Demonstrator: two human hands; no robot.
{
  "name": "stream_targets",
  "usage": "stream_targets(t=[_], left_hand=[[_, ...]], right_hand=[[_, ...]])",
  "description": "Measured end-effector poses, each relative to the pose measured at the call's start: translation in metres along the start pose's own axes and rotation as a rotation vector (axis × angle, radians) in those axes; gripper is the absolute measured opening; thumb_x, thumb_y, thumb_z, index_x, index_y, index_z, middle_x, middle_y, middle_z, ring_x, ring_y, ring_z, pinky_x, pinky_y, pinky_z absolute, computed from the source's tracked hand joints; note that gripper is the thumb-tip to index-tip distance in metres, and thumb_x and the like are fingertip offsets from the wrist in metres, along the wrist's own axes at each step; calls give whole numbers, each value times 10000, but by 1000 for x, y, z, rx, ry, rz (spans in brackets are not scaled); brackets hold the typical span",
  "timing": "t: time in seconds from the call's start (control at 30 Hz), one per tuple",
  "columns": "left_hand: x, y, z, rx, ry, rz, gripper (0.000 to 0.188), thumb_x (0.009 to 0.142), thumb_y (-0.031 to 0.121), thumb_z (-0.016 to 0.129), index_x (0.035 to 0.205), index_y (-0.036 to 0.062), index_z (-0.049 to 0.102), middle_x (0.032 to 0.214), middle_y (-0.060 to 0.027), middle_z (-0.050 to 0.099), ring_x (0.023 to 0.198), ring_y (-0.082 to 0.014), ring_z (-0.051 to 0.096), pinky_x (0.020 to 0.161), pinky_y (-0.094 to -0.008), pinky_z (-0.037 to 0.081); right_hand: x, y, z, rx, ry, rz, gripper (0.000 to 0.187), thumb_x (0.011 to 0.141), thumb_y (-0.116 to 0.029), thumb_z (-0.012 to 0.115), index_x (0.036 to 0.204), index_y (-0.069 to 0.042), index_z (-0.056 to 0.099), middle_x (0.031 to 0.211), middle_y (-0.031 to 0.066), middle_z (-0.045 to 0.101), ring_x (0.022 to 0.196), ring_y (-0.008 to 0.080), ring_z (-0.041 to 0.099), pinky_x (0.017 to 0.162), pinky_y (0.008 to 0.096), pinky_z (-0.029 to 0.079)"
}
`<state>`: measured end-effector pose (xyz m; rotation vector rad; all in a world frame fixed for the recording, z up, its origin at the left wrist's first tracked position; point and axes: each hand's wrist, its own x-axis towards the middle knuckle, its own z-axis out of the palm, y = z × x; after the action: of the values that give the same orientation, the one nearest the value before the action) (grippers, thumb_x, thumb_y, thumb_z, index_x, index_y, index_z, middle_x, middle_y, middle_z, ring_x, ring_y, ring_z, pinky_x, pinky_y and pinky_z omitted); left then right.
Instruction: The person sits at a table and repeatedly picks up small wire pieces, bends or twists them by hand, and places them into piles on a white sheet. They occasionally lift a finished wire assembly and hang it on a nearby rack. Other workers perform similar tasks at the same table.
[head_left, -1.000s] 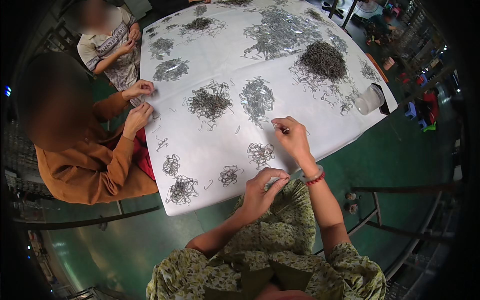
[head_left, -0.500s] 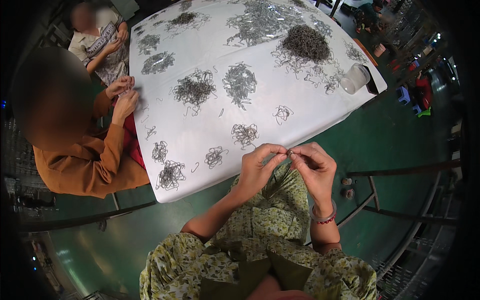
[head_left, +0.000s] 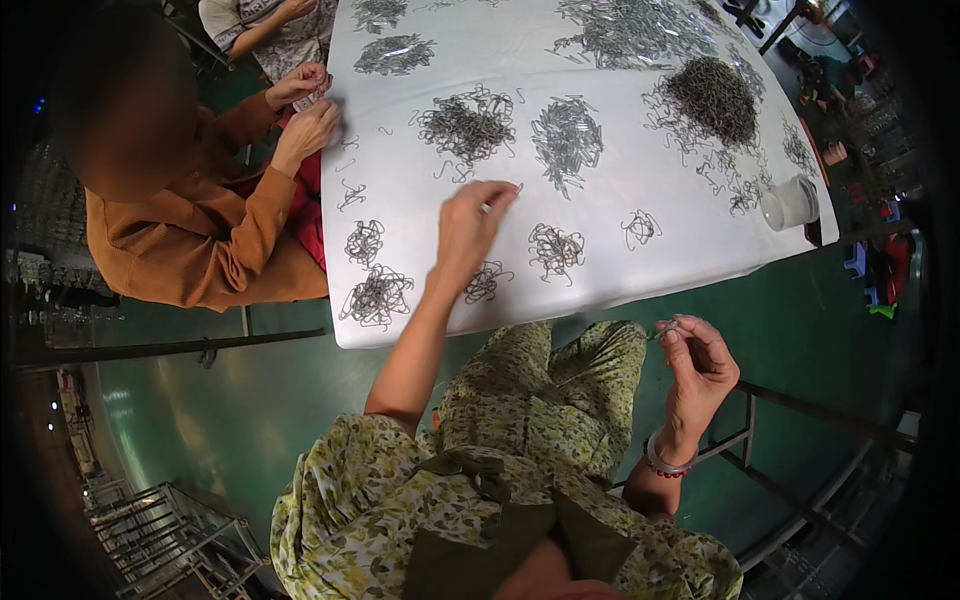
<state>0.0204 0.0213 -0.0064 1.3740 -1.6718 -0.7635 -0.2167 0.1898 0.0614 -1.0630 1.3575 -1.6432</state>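
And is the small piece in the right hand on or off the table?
Off: the right hand pinches the small piece past the edge of the white table.

A small, thin, grey bent wire is pinched in the right hand, and what looks like a tiny pale stick, rather blurry, pokes from the left hand near a pile of shiny sticks.
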Motion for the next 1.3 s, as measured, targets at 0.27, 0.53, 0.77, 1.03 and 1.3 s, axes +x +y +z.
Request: stream_targets(t=[0.27,0.53,0.77,1.03,1.3], left_hand=[[59,-89,-18,688,-39,4,122,821,152,659,857,49,715,870,-141,656,830,-319,616,731,-406,492],[33,-13,-11,347,-28,160,121,841,146,669,901,42,686,876,-103,660,743,-224,620,669,-338,481],[-54,89,25,-682,-622,-165,147,886,105,656,986,-3,647,882,-59,681,849,-126,638,728,-257,501],[-74,87,51,-558,-499,102,146,883,120,658,994,25,655,988,-53,652,904,-124,606,831,-292,500],[-88,91,50,-514,-353,50,122,922,138,605,972,28,625,959,-65,674,932,-131,617,829,-269,488]], right_hand=[[4,7,-1,-56,-3,55,169,818,105,650,982,65,649,910,94,661,838,160,663,732,226,522],[-2,11,4,-44,24,65,166,832,66,656,997,69,659,846,98,688,703,86,620,567,187,478],[-5,29,10,9,31,115,177,835,62,651,1012,72,660,864,98,687,707,96,628,576,200,490],[-11,31,12,-8,42,62,171,846,54,641,1014,58,667,900,96,686,737,102,642,602,209,520],[-3,39,15,-14,99,-6,259,845,46,643,1103,22,655,921,104,691,735,100,636,584,203,508]])
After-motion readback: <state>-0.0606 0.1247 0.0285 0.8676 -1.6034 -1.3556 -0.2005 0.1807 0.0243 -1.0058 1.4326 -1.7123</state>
